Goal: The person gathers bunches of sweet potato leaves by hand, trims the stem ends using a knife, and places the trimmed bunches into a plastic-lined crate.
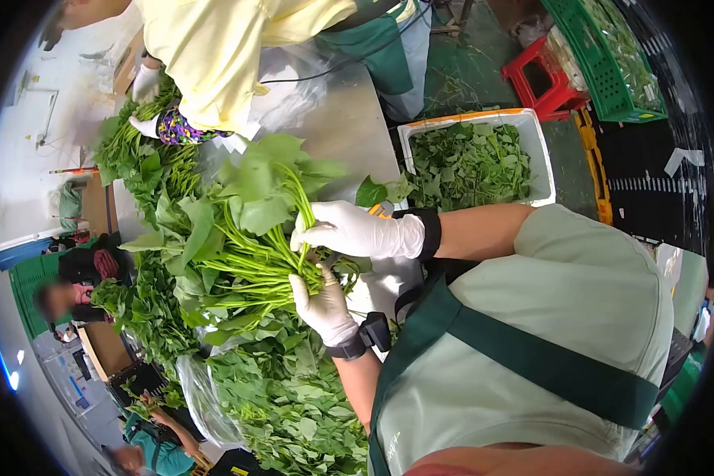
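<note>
Both of my hands wear white gloves. My right hand (349, 228) is closed around a few green stems near the upper side of a bunch of leafy greens (250, 262). My left hand (325, 308) grips the cut ends of the same bunch, its thumb raised against the stems. Long stems fan out from my hands toward the leaves, and some upper leaves are blurred. Beneath and beside the bunch lies a large pile of loose leafy greens (293, 397). A yellow-handled tool (382, 209), partly hidden, is just beyond my right wrist.
Across the metal table (365, 127), a co-worker in yellow (206, 55) handles greens with gloved hands. A white bin (546, 159) of leaves stands beside the table, near a red stool (541, 75) and green crate (611, 71). Clear plastic (206, 397) lies by the pile. Other people are farther off.
</note>
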`<state>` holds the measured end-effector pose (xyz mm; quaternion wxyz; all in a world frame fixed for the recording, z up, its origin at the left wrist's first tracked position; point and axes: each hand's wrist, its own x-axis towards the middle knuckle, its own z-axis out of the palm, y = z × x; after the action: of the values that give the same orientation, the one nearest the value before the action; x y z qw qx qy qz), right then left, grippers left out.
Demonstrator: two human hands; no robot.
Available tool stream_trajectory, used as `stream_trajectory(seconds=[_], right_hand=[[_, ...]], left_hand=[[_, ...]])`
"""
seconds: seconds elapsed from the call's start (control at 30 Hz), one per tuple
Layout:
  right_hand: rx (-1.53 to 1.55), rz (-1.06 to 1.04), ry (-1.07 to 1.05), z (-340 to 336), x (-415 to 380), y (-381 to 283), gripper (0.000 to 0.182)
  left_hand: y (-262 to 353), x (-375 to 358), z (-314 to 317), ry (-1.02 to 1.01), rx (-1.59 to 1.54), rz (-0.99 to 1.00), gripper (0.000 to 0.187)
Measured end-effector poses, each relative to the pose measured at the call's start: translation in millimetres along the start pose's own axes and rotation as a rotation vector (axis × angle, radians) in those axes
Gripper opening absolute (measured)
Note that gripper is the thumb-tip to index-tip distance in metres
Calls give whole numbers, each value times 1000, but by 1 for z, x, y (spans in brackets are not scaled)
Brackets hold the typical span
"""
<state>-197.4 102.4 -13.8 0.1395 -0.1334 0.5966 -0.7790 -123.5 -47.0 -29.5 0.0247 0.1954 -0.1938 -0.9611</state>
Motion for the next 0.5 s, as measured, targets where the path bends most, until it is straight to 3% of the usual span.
stream_trajectory(seconds=[0.07,0.33,0.47,0.5], right_hand=[[209,27,-44,-2,-4,4,13],[259,-116,-231,-10,-14,25,26],[48,-248,-258,-21,-19,15,27],[40,-246,-267,-22,-20,15,27]], left_hand=[[0,2,-2,-19,-42,-20,38],[-5,-2,23,8,-8,41,45],[-2,1,19,-77,67,-17,47],[-2,1,18,-65,214,6,52]])
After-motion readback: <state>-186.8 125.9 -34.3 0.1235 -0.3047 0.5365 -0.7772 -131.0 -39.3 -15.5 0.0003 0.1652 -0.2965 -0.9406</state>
